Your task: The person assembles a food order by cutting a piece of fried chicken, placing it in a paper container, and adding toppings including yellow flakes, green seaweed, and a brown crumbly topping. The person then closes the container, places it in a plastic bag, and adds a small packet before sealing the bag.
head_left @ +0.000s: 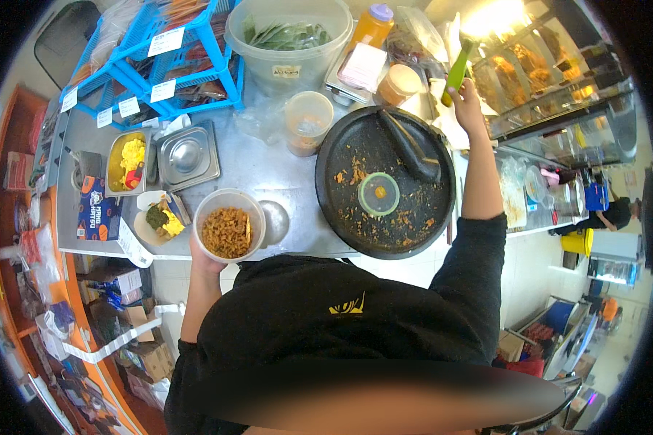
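My left hand (pixel 207 258) is wrapped round the side of a clear plastic tub (pixel 249 200) at the table's front edge. Brown crumbly food (pixel 227 233) lies inside it. Far to the right, my outstretched right hand (pixel 469 106) closes on the lower end of a long green thing (pixel 458 72) that points up and away; its exact kind is unclear. Between my arms sits a wide dark stone mortar (pixel 334 217), smeared with orange-brown crumbs. A curved dark pestle (pixel 411 148) rests in it, as does a small round green-rimmed dish (pixel 379 194).
A steel pan with yellow food (pixel 128 164), a lidded steel pan (pixel 189 156) and an open food box (pixel 161 217) stand left. Blue racks (pixel 159 61), a big tub of leaves (pixel 289 54), a cup (pixel 309 119) and a squeeze bottle (pixel 372 27) stand behind. A lit glass case (pixel 537 65) borders the right.
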The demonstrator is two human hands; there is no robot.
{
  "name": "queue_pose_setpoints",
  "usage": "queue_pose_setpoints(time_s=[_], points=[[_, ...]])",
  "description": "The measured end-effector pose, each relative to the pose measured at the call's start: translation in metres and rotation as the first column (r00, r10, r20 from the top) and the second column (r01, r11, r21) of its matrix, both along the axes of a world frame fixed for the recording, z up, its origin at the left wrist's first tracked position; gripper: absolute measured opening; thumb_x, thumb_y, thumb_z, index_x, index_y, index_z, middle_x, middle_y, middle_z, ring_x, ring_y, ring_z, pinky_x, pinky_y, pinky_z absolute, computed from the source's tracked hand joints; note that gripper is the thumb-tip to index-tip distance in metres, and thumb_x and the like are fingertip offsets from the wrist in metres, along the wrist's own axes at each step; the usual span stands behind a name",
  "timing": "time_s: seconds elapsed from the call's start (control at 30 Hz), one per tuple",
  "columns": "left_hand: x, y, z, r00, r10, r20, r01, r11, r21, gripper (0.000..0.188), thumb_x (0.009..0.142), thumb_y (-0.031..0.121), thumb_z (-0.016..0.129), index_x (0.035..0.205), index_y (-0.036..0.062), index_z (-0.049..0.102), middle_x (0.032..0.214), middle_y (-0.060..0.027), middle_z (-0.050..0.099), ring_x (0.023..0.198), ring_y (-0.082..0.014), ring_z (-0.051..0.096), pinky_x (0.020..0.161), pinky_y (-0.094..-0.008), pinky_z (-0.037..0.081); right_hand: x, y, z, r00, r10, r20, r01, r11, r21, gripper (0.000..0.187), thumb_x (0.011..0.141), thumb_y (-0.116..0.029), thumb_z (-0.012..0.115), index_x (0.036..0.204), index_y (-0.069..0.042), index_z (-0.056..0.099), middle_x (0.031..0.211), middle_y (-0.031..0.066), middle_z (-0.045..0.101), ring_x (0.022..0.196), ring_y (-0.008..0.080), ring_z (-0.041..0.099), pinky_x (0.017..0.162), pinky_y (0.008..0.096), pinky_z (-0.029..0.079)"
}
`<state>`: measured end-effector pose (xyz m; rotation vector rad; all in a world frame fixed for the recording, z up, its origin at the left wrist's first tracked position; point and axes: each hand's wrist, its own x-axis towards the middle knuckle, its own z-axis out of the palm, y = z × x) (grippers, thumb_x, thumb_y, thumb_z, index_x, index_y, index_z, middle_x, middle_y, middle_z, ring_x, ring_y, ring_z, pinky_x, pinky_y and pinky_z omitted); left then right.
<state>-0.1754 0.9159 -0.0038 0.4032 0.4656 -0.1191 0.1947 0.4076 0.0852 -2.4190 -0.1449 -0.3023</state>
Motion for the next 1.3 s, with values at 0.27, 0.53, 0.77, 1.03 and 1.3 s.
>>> queue_pose_setpoints(time_s=[0.27,0.53,0.77,1.03,1.3], points=[[-0.01,0.032,0.016,0.998,-0.062,-0.006,0.062,0.996,0.072,0.067,0.1,0.052,0.035,0.143,0.001,0.041,0.141,-0.0228,0.049,0.129,-0.0378,0.05,0.109,-0.0539,0.038,-0.096,0.106,0.063,0.978,0.136,0.156,-0.205,0.739,0.642,0.041,0.091,-0.004,0.063,0.128,-0.003,0.045,0.126,0.0204,0.063,0.118,0.0259,0.059,0.101,0.0391,0.047],[-0.036,0.098,0.046,1.0,-0.021,-0.013,0.023,0.977,0.213,0.05,0.098,0.044,0.051,0.129,0.0049,0.054,0.124,-0.0128,0.062,0.113,-0.0249,0.061,0.1,-0.0416,0.048,-0.255,0.314,0.089,0.554,0.733,0.395,-0.748,0.229,0.623,0.029,0.081,-0.003,0.074,0.108,-0.003,0.064,0.105,0.0168,0.066,0.093,0.0235,0.063,0.08,0.033,0.049],[-0.068,0.147,0.074,0.997,0.024,-0.068,-0.001,0.95,0.312,0.049,0.099,0.042,0.052,0.128,0.0027,0.053,0.122,-0.0127,0.063,0.111,-0.0234,0.063,0.098,-0.0391,0.049,-0.313,0.452,0.052,0.562,0.827,-0.001,-0.68,0.463,0.568,0.017,0.083,0.0,0.073,0.1,-0.003,0.071,0.101,0.0089,0.071,0.093,0.0168,0.065,0.084,0.0275,0.05],[-0.087,0.199,0.072,0.978,-0.041,-0.203,0.123,0.903,0.413,0.068,0.094,0.059,0.049,0.129,0.0017,0.052,0.118,-0.0151,0.063,0.097,-0.0283,0.068,0.063,-0.0443,0.061,-0.322,0.504,0.015,0.524,0.85,-0.056,-0.564,0.396,0.725,0.025,0.085,0.001,0.073,0.106,-0.001,0.06,0.103,0.0044,0.065,0.09,0.009,0.062,0.08,0.022,0.049],[-0.091,0.219,0.071,0.984,-0.042,-0.175,0.113,0.902,0.417,0.064,0.096,0.058,0.045,0.128,0.0031,0.053,0.113,-0.0141,0.065,0.093,-0.0265,0.069,0.06,-0.0404,0.06,-0.315,0.522,0.017,0.489,0.833,-0.26,-0.543,0.524,0.656,0.018,0.084,-0.002,0.072,0.1,-0.001,0.063,0.092,0.0025,0.066,0.083,0.007,0.06,0.073,0.0216,0.049]])
